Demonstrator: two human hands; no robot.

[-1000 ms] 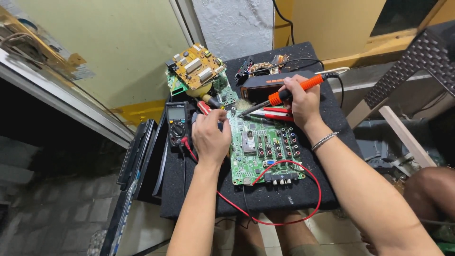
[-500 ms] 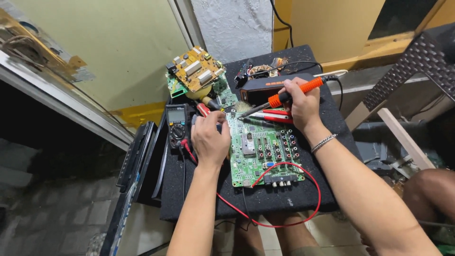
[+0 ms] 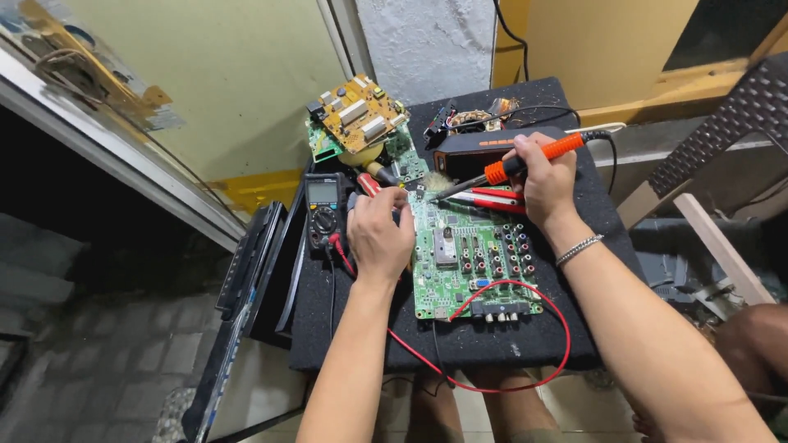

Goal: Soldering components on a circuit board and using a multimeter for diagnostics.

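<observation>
The right hand (image 3: 546, 182) has tilted the soldering iron (image 3: 525, 162) slightly flatter.

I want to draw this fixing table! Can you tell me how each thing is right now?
Left hand: pressed on the green board's left edge.
Right hand: grip closed on the soldering iron.
Soldering iron: held slanted, tip at the board's top edge.
Green circuit board: lying flat on the black table.
Multimeter: lying flat, screen up.
Red wire: looped past the table's edge.
Yellow board: tilted on a pile.
</observation>
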